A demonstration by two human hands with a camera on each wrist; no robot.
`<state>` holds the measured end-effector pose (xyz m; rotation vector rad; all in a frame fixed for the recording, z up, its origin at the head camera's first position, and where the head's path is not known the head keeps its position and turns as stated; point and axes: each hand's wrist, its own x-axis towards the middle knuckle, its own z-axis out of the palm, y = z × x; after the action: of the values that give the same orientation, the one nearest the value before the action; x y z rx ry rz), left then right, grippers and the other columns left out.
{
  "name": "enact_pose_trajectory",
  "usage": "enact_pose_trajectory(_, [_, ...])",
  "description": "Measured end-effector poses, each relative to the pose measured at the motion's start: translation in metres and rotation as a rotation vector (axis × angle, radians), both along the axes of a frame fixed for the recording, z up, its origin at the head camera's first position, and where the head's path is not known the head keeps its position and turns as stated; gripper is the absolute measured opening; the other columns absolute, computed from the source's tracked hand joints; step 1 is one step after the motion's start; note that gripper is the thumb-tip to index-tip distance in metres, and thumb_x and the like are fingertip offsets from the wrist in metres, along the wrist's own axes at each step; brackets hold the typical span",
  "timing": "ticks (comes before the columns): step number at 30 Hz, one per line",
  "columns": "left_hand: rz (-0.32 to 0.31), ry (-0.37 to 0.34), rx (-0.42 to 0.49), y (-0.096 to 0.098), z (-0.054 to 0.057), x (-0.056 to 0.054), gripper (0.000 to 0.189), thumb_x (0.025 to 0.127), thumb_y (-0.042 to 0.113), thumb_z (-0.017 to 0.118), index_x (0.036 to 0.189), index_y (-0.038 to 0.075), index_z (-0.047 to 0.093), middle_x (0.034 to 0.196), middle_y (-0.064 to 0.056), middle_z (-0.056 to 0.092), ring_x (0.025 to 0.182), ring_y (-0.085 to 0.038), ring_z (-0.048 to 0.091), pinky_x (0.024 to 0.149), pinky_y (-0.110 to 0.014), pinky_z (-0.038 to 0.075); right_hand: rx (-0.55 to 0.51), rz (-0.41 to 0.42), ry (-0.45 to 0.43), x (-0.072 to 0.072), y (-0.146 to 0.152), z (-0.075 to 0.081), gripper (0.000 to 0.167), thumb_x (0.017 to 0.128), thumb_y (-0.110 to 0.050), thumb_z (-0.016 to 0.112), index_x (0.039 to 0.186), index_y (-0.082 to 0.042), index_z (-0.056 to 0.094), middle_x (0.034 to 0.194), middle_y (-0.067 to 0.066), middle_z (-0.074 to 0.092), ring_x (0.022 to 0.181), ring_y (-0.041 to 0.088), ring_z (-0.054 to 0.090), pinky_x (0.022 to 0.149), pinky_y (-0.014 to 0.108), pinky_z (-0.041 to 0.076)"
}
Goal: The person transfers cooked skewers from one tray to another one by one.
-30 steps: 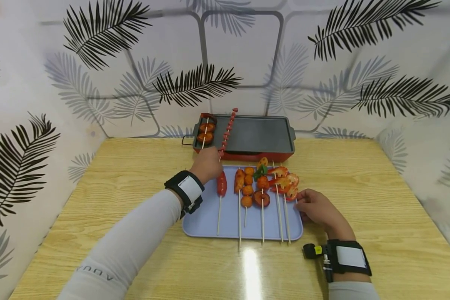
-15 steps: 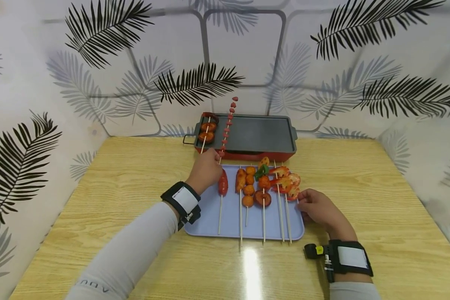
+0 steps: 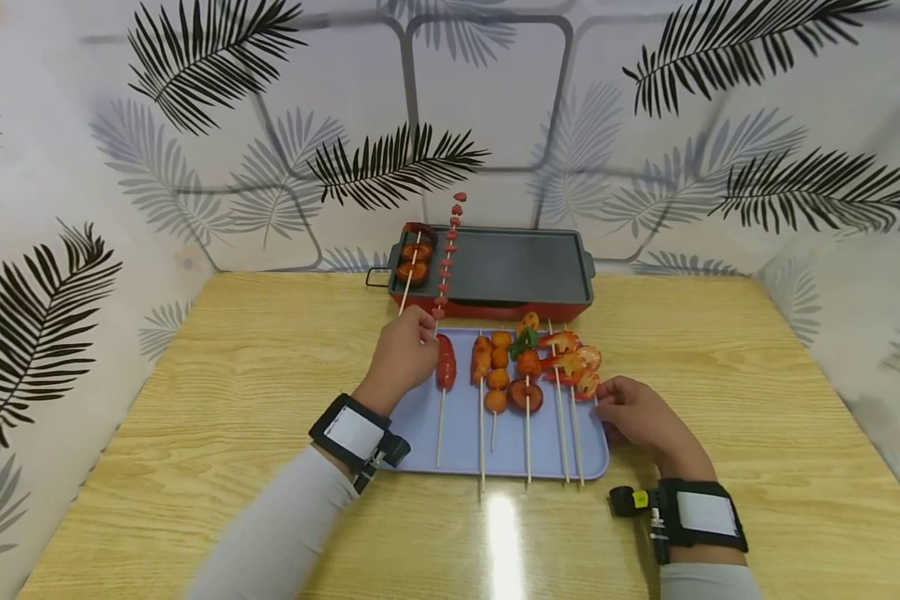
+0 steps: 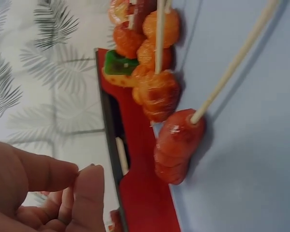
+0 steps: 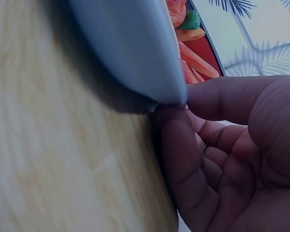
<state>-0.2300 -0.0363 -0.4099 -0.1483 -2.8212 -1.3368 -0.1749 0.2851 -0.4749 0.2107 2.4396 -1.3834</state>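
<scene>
My left hand [image 3: 403,357] pinches the lower end of a long skewer of small red pieces [image 3: 447,262] between thumb and fingertips. That skewer slants up over the left part of a dark grill pan [image 3: 521,267] with a red base. Beside it, a skewer of round brown slices [image 3: 414,252] lies at the pan's left end. In front stands a pale blue tray [image 3: 461,442], whose right edge my right hand [image 3: 640,414] grips between thumb and finger. Just below my left fingertips, a red sausage skewer [image 3: 446,364] rests on the tray.
Several more skewers lie on the tray: a browned meat piece [image 3: 481,360], orange balls [image 3: 497,379], a mixed one with green pepper [image 3: 523,342], and red-and-orange shrimp-like pieces [image 3: 566,364]. A wire handle [image 3: 376,279] juts from the pan's left side. Leaf-patterned cloth [image 3: 487,100] rises behind the wooden table [image 3: 720,358].
My left hand has drawn back toward me, and the skewer with the red pieces has risen and then swung slightly left. My right hand stays at the tray's edge.
</scene>
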Motion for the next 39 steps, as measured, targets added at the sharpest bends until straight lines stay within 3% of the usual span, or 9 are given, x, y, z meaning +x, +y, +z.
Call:
enact_pose_trajectory(11, [-0.022, 0.112, -0.031, -0.009, 0.001, 0.028, 0.019, 0.089, -0.001, 0.056, 0.106, -0.002, 0.061, 0.094, -0.012, 0.063, 0.082, -0.024, 0.057, 0.071, -0.035, 0.048, 0.014, 0.005, 0.017, 0.002, 0.001, -0.001, 0.027, 0.095, -0.005, 0.059, 0.118, 0.007, 0.051, 0.095, 0.014, 0.058, 0.079, 0.022, 0.058, 0.067, 0.033, 0.052])
enact_pose_trajectory(26, [-0.024, -0.116, -0.062, -0.031, -0.012, 0.057, 0.012, 0.086, 0.004, 0.060, 0.098, 0.001, 0.061, 0.085, -0.007, 0.058, 0.077, -0.022, 0.054, 0.064, -0.032, 0.043, -0.020, 0.005, 0.027, 0.002, -0.001, 0.001, 0.022, 0.094, -0.004, 0.058, 0.113, 0.006, 0.052, 0.092, 0.012, 0.058, 0.078, 0.022, 0.056, 0.066, 0.033, 0.052])
enact_pose_trajectory(39, [-0.037, -0.185, -0.060, -0.039, -0.026, 0.083, 0.009, 0.080, 0.000, 0.060, 0.090, 0.001, 0.061, 0.074, -0.005, 0.055, 0.067, -0.019, 0.050, 0.057, -0.030, 0.040, -0.003, 0.009, 0.029, 0.001, 0.000, 0.000, 0.025, 0.095, -0.006, 0.058, 0.115, 0.007, 0.051, 0.092, 0.012, 0.058, 0.078, 0.022, 0.056, 0.066, 0.033, 0.052])
